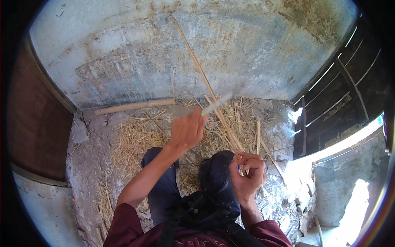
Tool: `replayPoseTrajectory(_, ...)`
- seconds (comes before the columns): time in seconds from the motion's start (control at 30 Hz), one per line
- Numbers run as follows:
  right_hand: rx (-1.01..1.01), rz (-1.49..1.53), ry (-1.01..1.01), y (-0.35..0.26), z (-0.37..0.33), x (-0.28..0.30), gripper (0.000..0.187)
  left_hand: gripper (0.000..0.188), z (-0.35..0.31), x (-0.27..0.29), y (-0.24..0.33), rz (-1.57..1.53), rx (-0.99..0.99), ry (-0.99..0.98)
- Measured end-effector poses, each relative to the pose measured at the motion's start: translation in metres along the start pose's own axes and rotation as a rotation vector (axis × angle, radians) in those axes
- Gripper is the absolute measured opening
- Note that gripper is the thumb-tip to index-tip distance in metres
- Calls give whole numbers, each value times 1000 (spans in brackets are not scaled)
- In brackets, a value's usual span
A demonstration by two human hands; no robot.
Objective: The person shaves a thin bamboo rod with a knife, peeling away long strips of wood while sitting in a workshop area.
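So the right hand [246, 175] is closed around the lower end of a long, thin, pale bamboo strip [205, 80] that runs up against the rough concrete wall [135, 53]. Left hand [187, 131] grips a blurry, light-bladed knife [217, 103] just beside it, above dry straw shavings [135, 138] strewn across the floor.

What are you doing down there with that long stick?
A person sits on the ground amid straw shavings. The right hand grips a long thin bamboo strip that slants up toward the wall. The left hand is raised and holds a knife, its blade close to the strip. A thicker bamboo pole lies by the wall.
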State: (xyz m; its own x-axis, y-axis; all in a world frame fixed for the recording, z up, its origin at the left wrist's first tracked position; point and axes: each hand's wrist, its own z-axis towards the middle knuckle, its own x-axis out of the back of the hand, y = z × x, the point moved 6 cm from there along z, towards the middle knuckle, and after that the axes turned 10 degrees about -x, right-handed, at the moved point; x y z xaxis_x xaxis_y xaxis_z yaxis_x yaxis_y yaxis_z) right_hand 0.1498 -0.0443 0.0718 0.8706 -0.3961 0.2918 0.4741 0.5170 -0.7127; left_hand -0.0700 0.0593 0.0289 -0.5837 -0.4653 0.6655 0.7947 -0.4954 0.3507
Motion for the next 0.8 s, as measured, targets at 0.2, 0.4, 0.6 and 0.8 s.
replayPoseTrajectory(0.2, -7, 21, -44, 4, -5, -7, 41, 34, -44, -15, 59, -157, -76, 25)
replayPoseTrajectory(0.4, -36, 24, -31, 12, -4, -4, 41, 33, -37, -22, 62, -133, -135, 51)
replayPoseTrajectory(0.6, -59, 17, -20, 18, -2, -2, 41, 33, -24, -29, 54, -118, -158, 62)
replayPoseTrajectory(0.8, -16, 13, -52, 6, -7, -8, 41, 32, 12, -10, -26, 28, 145, 16)
